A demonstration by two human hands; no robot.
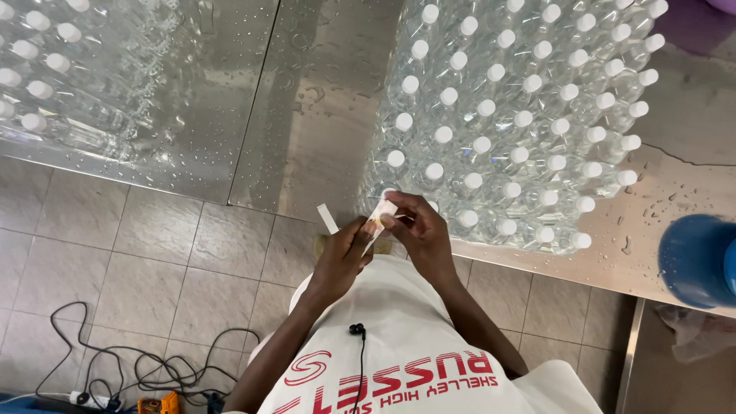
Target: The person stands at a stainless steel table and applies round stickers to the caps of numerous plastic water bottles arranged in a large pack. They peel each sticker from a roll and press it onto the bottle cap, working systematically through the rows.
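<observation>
Head view shows the left hand (343, 261) and right hand (418, 230) both pinching a small white label (381, 218) beside the nearest clear bottles (506, 130) on the wet steel table (307, 115). Peeling it slowly, fingertips close together, should keep it flat.

You have a wet steel desk (307, 115) spanning the top of your view, beaded with droplets. At two o'clock a dense block of clear bottles with white caps (521, 123) stands on it; another bottle cluster (54, 61) sits at ten o'clock. Below, the tiled floor (153, 253) carries tangled black cables (146, 368) at seven o'clock.
</observation>
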